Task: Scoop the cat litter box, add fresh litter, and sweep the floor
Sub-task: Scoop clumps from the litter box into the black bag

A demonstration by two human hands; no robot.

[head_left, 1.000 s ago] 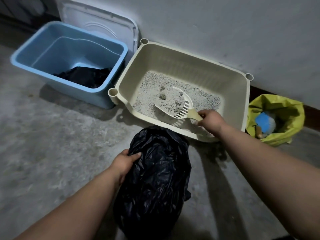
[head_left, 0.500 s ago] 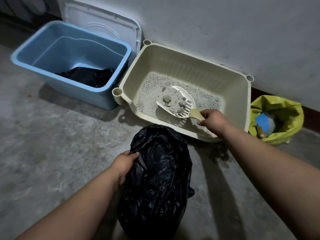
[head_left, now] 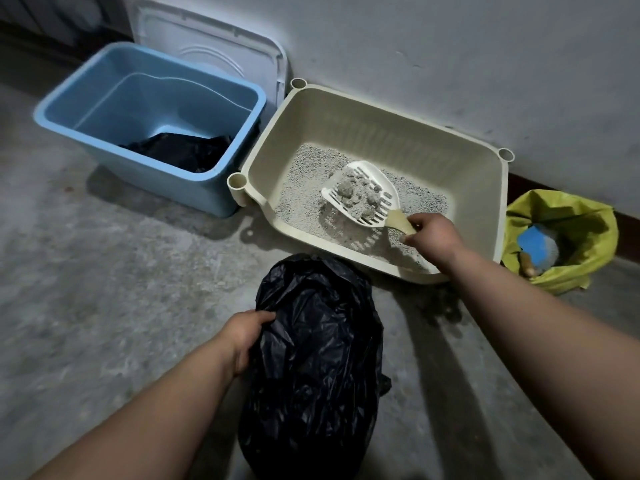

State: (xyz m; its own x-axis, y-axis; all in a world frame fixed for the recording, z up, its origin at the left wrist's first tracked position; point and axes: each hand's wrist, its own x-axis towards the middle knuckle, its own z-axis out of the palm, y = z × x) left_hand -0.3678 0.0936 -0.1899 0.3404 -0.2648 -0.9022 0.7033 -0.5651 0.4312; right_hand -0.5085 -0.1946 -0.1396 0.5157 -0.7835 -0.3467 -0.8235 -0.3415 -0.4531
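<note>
Right hand [head_left: 433, 237] reaches in over the near rim of the litter box [head_left: 485, 202], forearm running up from 5 o'clock, fingers curled round the beige handle of the litter scoop [head_left: 363, 192]. Left hand [head_left: 242, 336] comes in from 7 o'clock and grips the edge of the black trash bag [head_left: 311, 358], thumb on top of the plastic and fingers tucked out of sight behind it. The scoop hangs just above the grey litter [head_left: 301, 181], throwing a slotted shadow on it; its long axis runs from the handle at 4 o'clock to the rounded front lip at 10 o'clock, and its white slotted bowl faces up, holding a heap of grey clumps [head_left: 356, 199]. The cream box stands against the wall [head_left: 450, 46], with litter covering only its floor. The black bag stands on the concrete floor [head_left: 104, 289] at 6 o'clock of the box, just beside its near rim. At 9 o'clock sits a blue plastic bin [head_left: 138, 95] with something dark inside, touching the box's corner, and a white lid [head_left: 214, 46] leans on the wall behind it. At 3 o'clock a yellow bag [head_left: 581, 216] lies open beside the box, with a blue item in it.
</note>
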